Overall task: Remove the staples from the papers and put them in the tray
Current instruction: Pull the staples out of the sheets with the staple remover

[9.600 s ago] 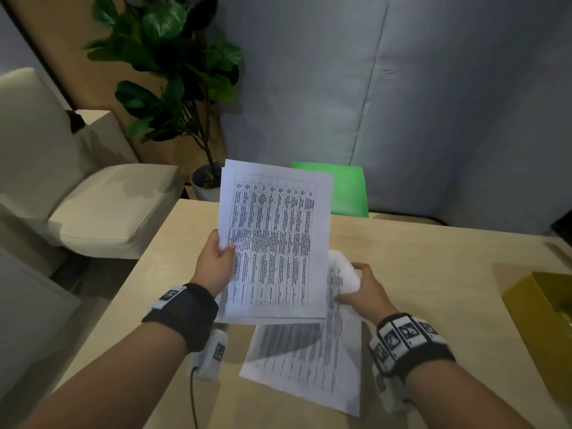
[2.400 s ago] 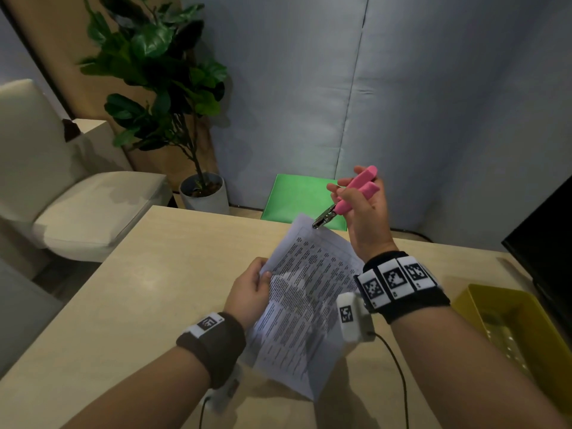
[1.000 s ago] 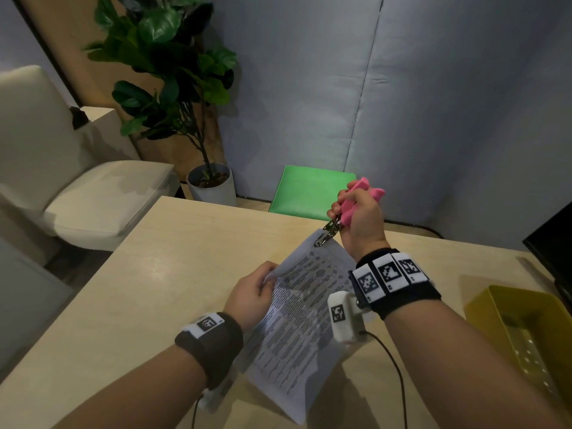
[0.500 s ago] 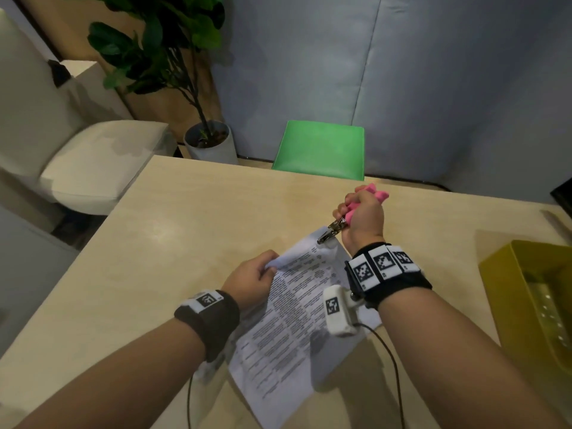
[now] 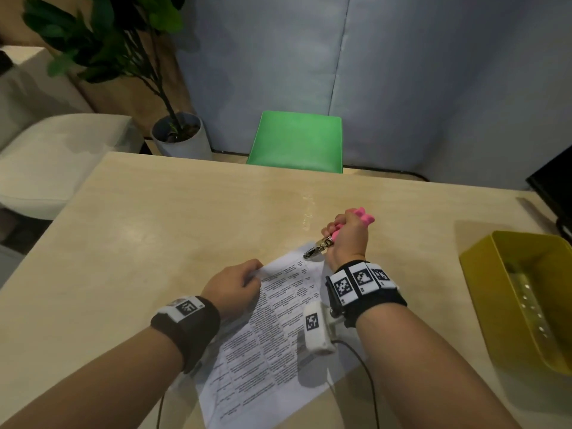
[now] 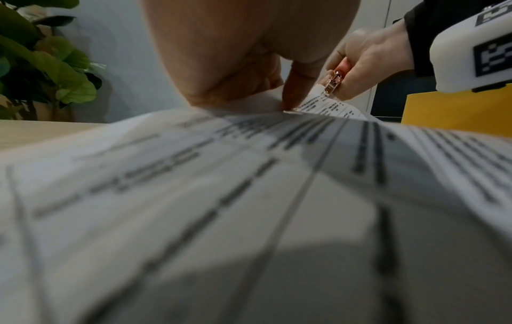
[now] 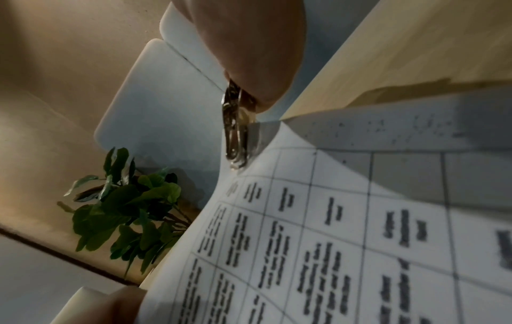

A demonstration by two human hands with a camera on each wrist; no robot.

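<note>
Printed papers (image 5: 272,335) lie slanted on the wooden table (image 5: 154,227) in front of me. My left hand (image 5: 235,283) pinches their upper left edge, thumb and fingers curled on the sheet (image 6: 249,175). My right hand (image 5: 348,233) grips a pink staple remover (image 5: 362,216). Its metal tip (image 5: 314,249) sits at the papers' top corner; the right wrist view shows the metal tip (image 7: 235,136) against the corner of the papers (image 7: 332,241). The staple itself is too small to make out. A yellow tray (image 5: 483,292) stands at the right.
A green chair seat (image 5: 297,140) stands beyond the far table edge, beside a potted plant (image 5: 179,137). A beige armchair (image 5: 52,156) is at the left. A dark screen (image 5: 554,184) is at the far right. A cable (image 5: 371,382) trails from my right wrist camera.
The papers were held up in the air and have come down flat on the table. My right hand with the staple remover lowered with them, its tip staying at the top corner.
</note>
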